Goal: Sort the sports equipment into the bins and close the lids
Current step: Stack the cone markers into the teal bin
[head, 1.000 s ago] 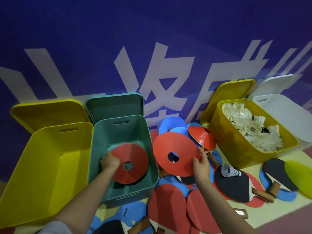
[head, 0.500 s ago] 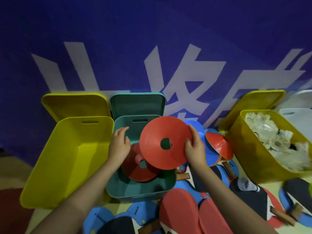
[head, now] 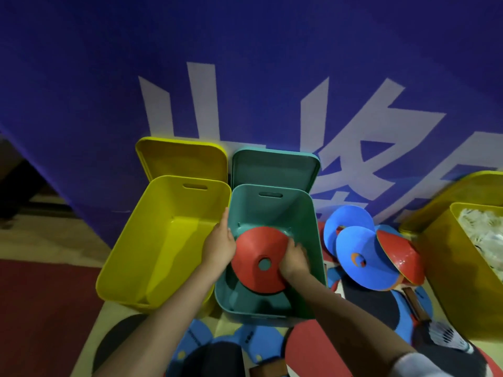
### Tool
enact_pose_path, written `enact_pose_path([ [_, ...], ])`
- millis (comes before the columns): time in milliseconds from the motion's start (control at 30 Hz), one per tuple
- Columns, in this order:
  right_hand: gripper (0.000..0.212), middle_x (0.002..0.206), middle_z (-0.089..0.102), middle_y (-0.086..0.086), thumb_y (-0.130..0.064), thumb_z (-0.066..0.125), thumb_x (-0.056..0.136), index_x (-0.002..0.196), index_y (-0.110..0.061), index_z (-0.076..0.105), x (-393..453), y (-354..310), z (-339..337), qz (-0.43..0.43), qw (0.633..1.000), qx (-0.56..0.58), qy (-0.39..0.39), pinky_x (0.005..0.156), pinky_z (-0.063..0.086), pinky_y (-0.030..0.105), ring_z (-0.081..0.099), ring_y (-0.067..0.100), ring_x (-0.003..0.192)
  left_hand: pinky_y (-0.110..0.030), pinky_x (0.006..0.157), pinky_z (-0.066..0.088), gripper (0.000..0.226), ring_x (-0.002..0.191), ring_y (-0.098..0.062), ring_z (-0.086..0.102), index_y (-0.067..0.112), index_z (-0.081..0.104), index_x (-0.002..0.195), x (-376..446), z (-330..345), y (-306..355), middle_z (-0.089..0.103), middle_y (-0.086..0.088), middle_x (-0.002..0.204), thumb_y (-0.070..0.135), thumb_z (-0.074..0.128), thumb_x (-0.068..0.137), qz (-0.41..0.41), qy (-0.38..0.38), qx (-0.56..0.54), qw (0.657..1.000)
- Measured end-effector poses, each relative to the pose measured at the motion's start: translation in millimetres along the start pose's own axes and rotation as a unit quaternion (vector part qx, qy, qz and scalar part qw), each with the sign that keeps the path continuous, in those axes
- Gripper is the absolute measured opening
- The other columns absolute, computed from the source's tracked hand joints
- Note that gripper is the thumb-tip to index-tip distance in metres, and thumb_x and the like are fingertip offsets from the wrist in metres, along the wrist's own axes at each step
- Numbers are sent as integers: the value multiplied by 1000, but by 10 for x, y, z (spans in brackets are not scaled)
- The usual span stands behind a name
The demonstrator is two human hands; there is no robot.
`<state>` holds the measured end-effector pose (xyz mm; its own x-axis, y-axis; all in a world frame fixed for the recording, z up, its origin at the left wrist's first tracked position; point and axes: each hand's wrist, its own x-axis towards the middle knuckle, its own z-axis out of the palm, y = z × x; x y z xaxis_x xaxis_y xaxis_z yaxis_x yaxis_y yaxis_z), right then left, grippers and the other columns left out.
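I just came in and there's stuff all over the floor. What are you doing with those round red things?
A person is tidying up sports gear. Both hands are down in the green bin: the right hand grips a red disc cone, and the left hand rests at its other edge. The yellow bin beside it is open with nothing visible inside. Blue disc cones and paddles lie on the floor. No lid is closed yet.

single head-worn view, looking forward and down, close over the green bin point(head: 313, 240), blue banner wall point(head: 245, 63) right behind the bin, wide-angle
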<state>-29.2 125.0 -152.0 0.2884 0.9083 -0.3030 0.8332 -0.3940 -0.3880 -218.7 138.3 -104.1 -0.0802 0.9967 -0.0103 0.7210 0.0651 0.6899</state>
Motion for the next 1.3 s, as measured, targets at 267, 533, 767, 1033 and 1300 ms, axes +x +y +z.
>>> enact_pose_path([
  [267,60,133,43,22,-16,51,86,144,-12,33,97,80,162,14,1000,3,-18,107,33,40,40,39,127,-30,46,26,57,52,-15,41,26,18,152,7,13,-3,42,1,60,15,39,100,-10,-1,0,1000],
  [533,58,136,44,17,-3,48,89,145,-8,35,-171,-83,-403,-167,968,176,68,98,38,30,51,31,118,-35,99,40,42,122,-28,47,11,48,137,-51,-16,66,51,-11,134,11,48,94,101,76,28,992],
  [767,39,105,64,1,-4,48,91,124,-21,57,-453,651,-1098,-175,900,357,182,84,49,26,63,11,95,-28,91,45,32,101,-17,58,16,63,116,-420,273,926,59,-3,112,18,46,90,167,8,-132,977],
  [1033,35,103,65,5,-4,47,91,120,-17,59,-498,2150,-1475,-22,906,347,241,76,50,36,63,23,92,-28,85,49,34,94,-16,62,13,64,114,-860,1115,2020,61,-1,109,12,48,84,172,-137,-201,955],
  [1300,40,119,62,9,-17,57,89,129,-12,55,-380,3108,-1652,19,955,206,214,88,45,35,58,27,110,-37,96,44,53,119,-33,50,11,42,140,-748,2143,2074,49,-18,133,14,54,89,-11,-152,-89,984],
])
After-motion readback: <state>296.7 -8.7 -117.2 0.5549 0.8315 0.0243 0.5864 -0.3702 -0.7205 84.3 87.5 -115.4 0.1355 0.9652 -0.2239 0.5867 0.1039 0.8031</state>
